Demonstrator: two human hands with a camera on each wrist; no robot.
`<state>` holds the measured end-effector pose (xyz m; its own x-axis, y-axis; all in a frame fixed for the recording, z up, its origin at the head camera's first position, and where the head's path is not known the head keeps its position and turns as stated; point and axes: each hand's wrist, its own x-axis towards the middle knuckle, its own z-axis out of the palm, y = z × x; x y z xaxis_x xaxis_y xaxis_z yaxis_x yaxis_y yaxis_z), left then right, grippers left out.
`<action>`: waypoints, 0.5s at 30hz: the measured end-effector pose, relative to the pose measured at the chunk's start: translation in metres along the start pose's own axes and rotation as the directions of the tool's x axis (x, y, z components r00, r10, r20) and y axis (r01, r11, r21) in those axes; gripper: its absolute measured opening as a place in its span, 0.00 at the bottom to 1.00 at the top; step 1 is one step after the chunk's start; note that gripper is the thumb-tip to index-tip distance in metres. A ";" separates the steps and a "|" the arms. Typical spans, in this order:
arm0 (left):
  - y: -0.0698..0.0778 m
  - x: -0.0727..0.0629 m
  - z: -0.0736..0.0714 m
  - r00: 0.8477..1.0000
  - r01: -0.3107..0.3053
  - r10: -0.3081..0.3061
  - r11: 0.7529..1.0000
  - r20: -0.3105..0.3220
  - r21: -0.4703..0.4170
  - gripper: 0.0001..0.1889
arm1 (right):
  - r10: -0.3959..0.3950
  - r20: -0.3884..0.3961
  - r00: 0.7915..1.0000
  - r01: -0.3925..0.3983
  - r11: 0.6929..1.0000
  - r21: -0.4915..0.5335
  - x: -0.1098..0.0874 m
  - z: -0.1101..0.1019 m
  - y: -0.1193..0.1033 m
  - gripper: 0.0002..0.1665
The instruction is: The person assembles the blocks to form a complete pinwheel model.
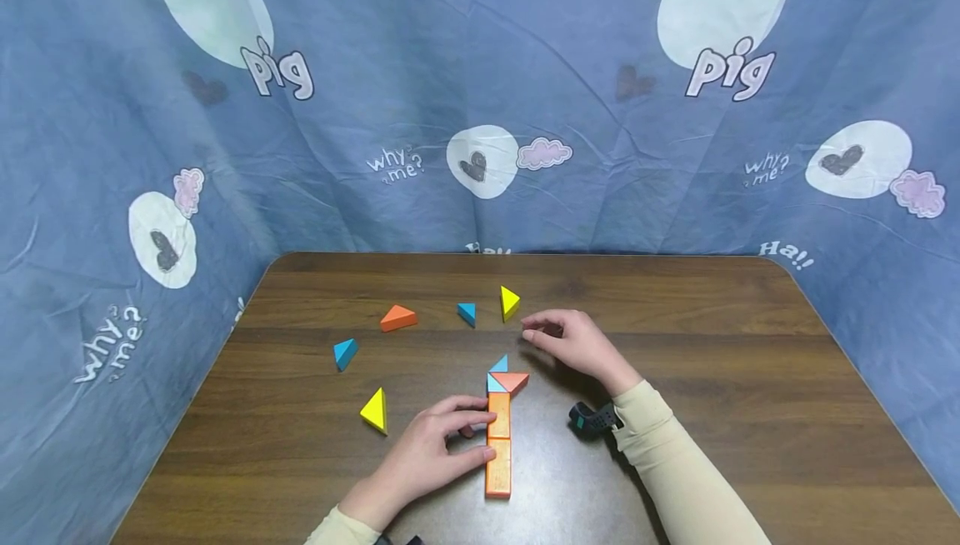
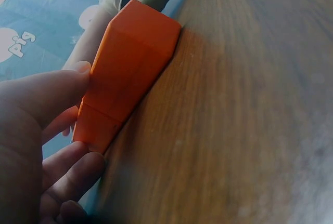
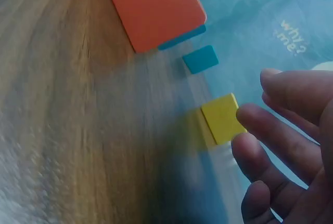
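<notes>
Touching the left hand (image 1: 431,447), two orange blocks (image 1: 501,445) end to end.

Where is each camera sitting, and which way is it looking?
Head: on the person's head, facing forward and down at the table and blue cloth; the left hand, right hand and sleeves show.
Left wrist: on that wrist, facing the orange blocks; left fingers show, with the right forearm behind.
Right wrist: on that wrist, facing across the table toward the cloth; right fingers show near the yellow block.
Shared: head and right wrist both show that yellow block, a blue block and the cloth.
</notes>
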<state>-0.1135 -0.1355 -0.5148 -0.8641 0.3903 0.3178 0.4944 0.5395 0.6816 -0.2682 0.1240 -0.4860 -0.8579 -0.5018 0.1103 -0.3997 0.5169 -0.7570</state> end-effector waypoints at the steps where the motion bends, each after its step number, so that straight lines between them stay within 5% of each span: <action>1: 0.000 0.000 0.000 1.000 -0.003 0.003 1.000 -0.002 0.000 0.21 | 0.000 -0.006 1.000 0.000 1.000 -0.002 0.000 0.000 0.000 0.20; 15: 0.001 0.000 0.000 0.999 0.041 -0.040 0.999 0.023 -0.006 0.22 | -0.003 -0.055 0.998 0.002 1.000 -0.026 0.011 -0.006 0.011 0.20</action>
<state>-0.1128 -0.1351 -0.5148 -0.8810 0.3853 0.2746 0.4583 0.5508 0.6975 -0.2841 0.1285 -0.4889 -0.8732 -0.4642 0.1483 -0.4095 0.5342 -0.7395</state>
